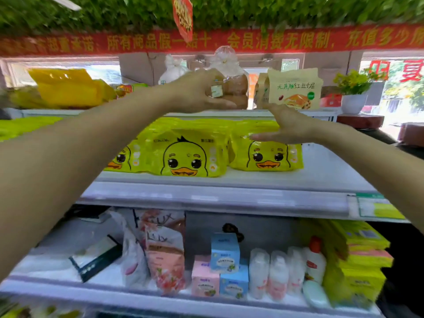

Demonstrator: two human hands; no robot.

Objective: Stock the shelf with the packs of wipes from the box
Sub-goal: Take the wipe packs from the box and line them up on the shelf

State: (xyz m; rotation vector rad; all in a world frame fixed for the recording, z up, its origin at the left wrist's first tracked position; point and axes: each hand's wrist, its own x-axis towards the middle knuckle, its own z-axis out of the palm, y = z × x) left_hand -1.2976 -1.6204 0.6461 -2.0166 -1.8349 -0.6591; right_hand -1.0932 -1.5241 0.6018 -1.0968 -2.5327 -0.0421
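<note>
I see yellow soft plastic packs of wipes with duck face in row on white middle shelf. Right hand flat, fingers straight, on top of rightmost pack, grips nothing. Left hand curls round clear plastic bag of brown buns on upper shelf, farther back. Box not in view. My advice: push rightmost pack left against neighbour, duck face forward, keep free space at right.

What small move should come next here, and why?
Probably release the bread bag and lower both hands for another pack: the left hand grips that bag, the right hand holds nothing, and the shelf has room beside the duck packs.
</note>
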